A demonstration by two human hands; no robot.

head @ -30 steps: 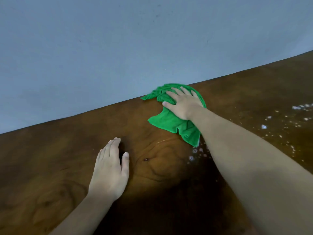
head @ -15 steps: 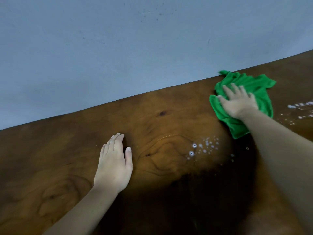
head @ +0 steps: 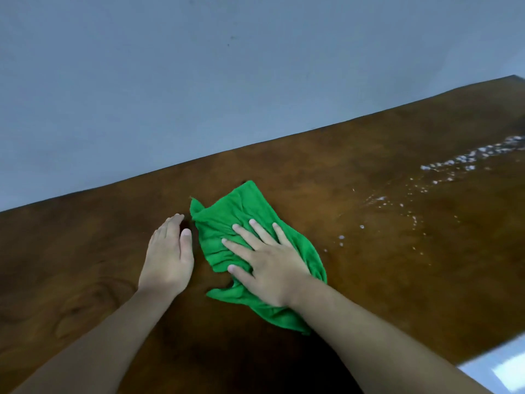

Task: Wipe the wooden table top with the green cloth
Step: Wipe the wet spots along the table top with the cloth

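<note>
Two bare hands lie flat on the wooden table top [head: 369, 155]. The right hand [head: 270, 268] has its fingers spread and presses down on the green cloth [head: 241, 214]. The cloth is crumpled, and the hand and wrist hide its middle. The left hand [head: 169, 254] lies just beside the cloth with its fingers close together, holding nothing. White foam spots [head: 466, 159] sit well apart to the right, blurry and hard to make out. The table is cut off at the right edge. A grey wall [head: 199, 81] stands behind.
</note>
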